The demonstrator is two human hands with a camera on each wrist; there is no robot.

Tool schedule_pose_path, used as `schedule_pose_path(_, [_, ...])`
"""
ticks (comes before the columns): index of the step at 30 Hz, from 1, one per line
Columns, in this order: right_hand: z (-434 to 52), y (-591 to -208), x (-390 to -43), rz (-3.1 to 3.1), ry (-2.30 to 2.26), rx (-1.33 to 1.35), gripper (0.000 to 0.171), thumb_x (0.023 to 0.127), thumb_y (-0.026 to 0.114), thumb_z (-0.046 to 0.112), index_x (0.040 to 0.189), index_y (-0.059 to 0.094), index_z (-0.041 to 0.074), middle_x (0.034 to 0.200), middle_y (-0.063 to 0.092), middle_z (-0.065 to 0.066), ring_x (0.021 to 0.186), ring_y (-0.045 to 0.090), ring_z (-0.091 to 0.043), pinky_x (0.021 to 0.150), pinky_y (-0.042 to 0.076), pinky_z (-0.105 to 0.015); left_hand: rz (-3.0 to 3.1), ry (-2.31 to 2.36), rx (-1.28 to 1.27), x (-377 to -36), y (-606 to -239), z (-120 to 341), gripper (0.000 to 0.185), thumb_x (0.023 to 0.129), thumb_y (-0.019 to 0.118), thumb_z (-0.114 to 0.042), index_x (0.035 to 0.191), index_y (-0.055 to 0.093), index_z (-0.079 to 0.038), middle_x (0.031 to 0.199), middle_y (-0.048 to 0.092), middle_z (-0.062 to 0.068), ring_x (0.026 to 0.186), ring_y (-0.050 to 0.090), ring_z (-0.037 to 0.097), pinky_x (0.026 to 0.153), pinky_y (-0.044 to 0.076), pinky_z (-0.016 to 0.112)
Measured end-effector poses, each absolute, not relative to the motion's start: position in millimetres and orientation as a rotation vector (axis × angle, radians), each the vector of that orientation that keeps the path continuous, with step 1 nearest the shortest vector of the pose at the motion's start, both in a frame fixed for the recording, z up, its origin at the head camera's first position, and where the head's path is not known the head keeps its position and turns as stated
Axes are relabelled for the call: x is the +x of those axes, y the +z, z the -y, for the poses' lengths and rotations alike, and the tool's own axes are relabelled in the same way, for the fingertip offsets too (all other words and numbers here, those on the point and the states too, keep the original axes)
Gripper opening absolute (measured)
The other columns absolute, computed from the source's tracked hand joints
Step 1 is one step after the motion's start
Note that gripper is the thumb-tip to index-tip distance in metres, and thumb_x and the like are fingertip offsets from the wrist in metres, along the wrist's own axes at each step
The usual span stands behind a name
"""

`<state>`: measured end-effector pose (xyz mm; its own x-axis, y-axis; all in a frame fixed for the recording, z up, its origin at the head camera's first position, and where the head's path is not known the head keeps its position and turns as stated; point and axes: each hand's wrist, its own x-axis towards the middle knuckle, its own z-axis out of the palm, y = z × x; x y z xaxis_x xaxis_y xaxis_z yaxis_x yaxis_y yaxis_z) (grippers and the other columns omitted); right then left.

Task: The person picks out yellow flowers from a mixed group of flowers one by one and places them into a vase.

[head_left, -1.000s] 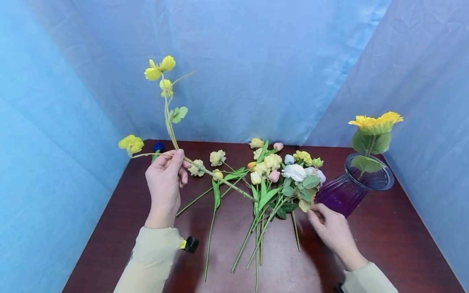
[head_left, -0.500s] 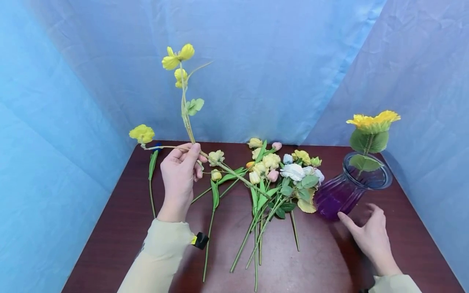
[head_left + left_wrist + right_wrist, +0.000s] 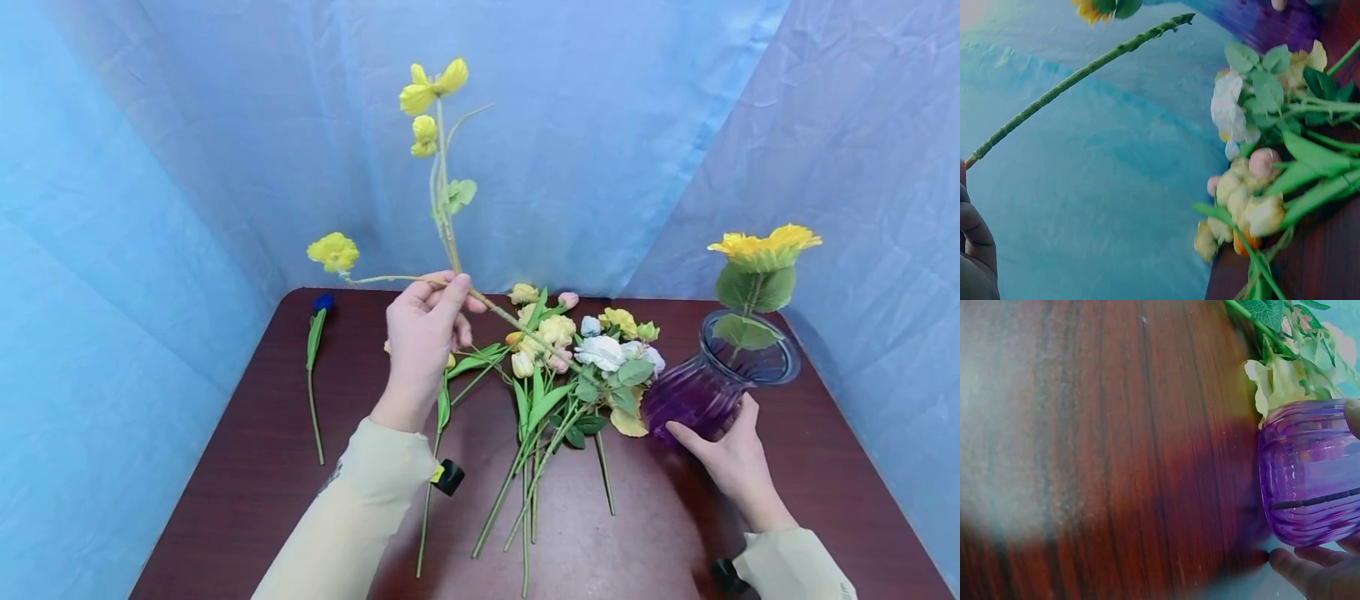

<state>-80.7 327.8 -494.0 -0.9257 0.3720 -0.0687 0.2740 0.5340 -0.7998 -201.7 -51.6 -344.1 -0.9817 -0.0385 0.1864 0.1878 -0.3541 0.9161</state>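
Note:
In the head view my left hand point(image 3: 423, 342) pinches the stem of a branched artificial flower point(image 3: 447, 229) with yellow blooms. Its bare lower stem slants down to the right, over the loose flowers; the left wrist view shows this green stem end point(image 3: 1079, 76) pointing toward the vase. My right hand point(image 3: 731, 462) holds the lower part of a ribbed purple glass vase point(image 3: 693, 396), thumb on the near side and fingers around the far side. One yellow flower with broad leaves point(image 3: 765, 250) stands in the vase, its stem point(image 3: 1316, 500) visible through the glass.
Several artificial flowers lie mid-table: pale yellow and pink tulips point(image 3: 522, 364), a white rose bunch point(image 3: 602, 353) touching or close beside the vase. A blue tulip point(image 3: 315, 337) lies alone at the left. Blue cloth point(image 3: 525, 150) encloses the dark wooden table point(image 3: 255, 500).
My left hand has moved right and slightly up with the yellow flower. The right hand has left the white rose bunch's side and taken hold of the vase.

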Motion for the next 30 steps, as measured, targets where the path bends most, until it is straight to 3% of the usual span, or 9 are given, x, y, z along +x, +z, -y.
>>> schedule_pose_path(8, [-329,-492,-81,2.688,1.335,-0.563,0.105,0.088,0.081,0.041,0.154,0.006,0.006,0.141,0.047,-0.032,0.13,0.048,-0.041,0.084,0.034,-0.011,1.692,-2.518,-0.295,-208,-325,-3,0.015,0.099,0.069,-0.018,0.106,0.064,-0.006,0.078,0.074,0.004,0.041,0.052,0.011,0.038,0.037,0.023])
schedule_pose_path(10, [-329,-492,-80,2.692,1.331,-0.575,0.105,0.088,0.081,0.042,0.154,0.006,0.007,0.141,0.047,-0.033,0.129,0.048,-0.042,0.088,0.035,-0.016,1.689,-2.517,-0.311,-209,-323,-17,0.017,0.1,0.069,-0.019,0.108,0.064,-0.005,0.08,0.074,0.007,0.042,0.052,0.012,0.04,0.039,0.024])
schedule_pose_path(13, [-329,-492,-80,2.696,1.345,-0.583,0.106,0.088,0.08,0.043,0.154,0.005,0.007,0.142,0.044,-0.034,0.13,0.045,-0.044,0.102,0.038,-0.036,1.707,-2.482,-0.34,-210,-320,-37,0.021,0.1,0.068,-0.023,0.111,0.064,-0.006,0.083,0.075,0.01,0.043,0.054,0.012,0.044,0.043,0.024])
schedule_pose_path(15, [-329,-493,-81,2.699,1.341,-0.582,0.106,0.088,0.08,0.043,0.154,0.005,0.007,0.141,0.044,-0.034,0.13,0.046,-0.045,0.102,0.038,-0.041,1.726,-2.443,-0.367,-208,-319,-48,0.022,0.101,0.067,-0.025,0.113,0.065,-0.007,0.084,0.075,0.01,0.044,0.055,0.015,0.043,0.043,0.025])
schedule_pose_path(17, [-330,-494,-80,2.696,1.344,-0.575,0.106,0.088,0.081,0.042,0.153,0.004,0.006,0.14,0.045,-0.035,0.129,0.047,-0.044,0.1,0.04,-0.037,1.739,-2.411,-0.406,-207,-317,-56,0.024,0.102,0.066,-0.028,0.114,0.065,-0.008,0.084,0.075,0.009,0.045,0.056,0.018,0.041,0.04,0.026])
schedule_pose_path(21, [-330,-496,-80,2.706,1.315,-0.543,0.106,0.088,0.081,0.04,0.153,0.005,0.006,0.138,0.049,-0.034,0.129,0.051,-0.043,0.082,0.036,-0.012,1.708,-2.357,-0.486,-202,-310,-59,0.024,0.103,0.065,-0.026,0.114,0.065,-0.005,0.083,0.073,0.012,0.046,0.055,0.024,0.039,0.037,0.031])
schedule_pose_path(23, [-330,-496,-80,2.71,1.311,-0.533,0.107,0.088,0.082,0.04,0.153,0.005,0.005,0.139,0.049,-0.035,0.13,0.05,-0.045,0.085,0.039,-0.014,1.684,-2.331,-0.511,-202,-305,-56,0.023,0.103,0.064,-0.024,0.114,0.064,-0.004,0.082,0.072,0.013,0.046,0.055,0.024,0.042,0.041,0.033])
schedule_pose_path(28, [-331,-495,-80,2.712,1.311,-0.535,0.108,0.088,0.082,0.039,0.153,0.004,0.004,0.141,0.046,-0.036,0.132,0.048,-0.047,0.096,0.043,-0.034,1.59,-2.326,-0.543,-203,-294,-54,0.021,0.104,0.062,-0.021,0.113,0.062,-0.002,0.082,0.07,0.016,0.045,0.054,0.02,0.048,0.048,0.035])
schedule_pose_path(30, [-332,-494,-81,2.713,1.305,-0.529,0.107,0.088,0.082,0.039,0.153,0.005,0.005,0.14,0.047,-0.036,0.132,0.049,-0.047,0.094,0.043,-0.027,1.564,-2.335,-0.542,-203,-291,-57,0.02,0.104,0.062,-0.02,0.112,0.062,-0.001,0.082,0.071,0.016,0.045,0.053,0.02,0.049,0.048,0.035])
